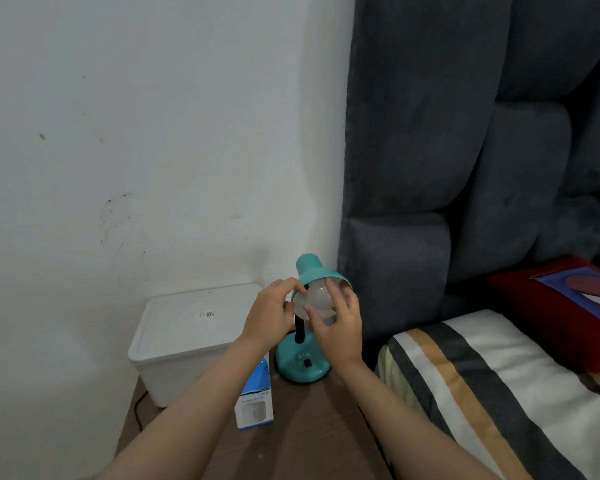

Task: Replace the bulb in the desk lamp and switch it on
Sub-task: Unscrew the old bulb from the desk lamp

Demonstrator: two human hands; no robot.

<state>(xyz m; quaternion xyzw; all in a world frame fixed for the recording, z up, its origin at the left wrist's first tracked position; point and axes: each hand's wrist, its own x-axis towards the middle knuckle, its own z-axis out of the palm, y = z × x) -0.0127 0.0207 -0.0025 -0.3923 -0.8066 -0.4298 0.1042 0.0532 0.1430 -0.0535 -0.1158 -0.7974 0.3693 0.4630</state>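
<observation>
Near edge of the wooden table [291,445]: both forearms reach in; blue-and-white carton [255,400] stands just left of centre, w/ the lamp base [300,363] right behind it, rocker switch on its front, black neck rising from it; white lidded bin [191,337] at the far-left corner by the wall. Up top, left hand [269,317] pinches the rim of the teal shade [317,270], steadying it; right hand [338,322] has fingers curled round the frosted bulb [317,301], which sits in the shade's mouth, approx still socketed. Bulb prob. light, smooth, a bit slippery, fragile glass or thin plastic; best taken round its widest part w/ spread fingertips, light squeeze, twisting not pulling; lamp looks light, neck may flex, so brace the shade.
</observation>
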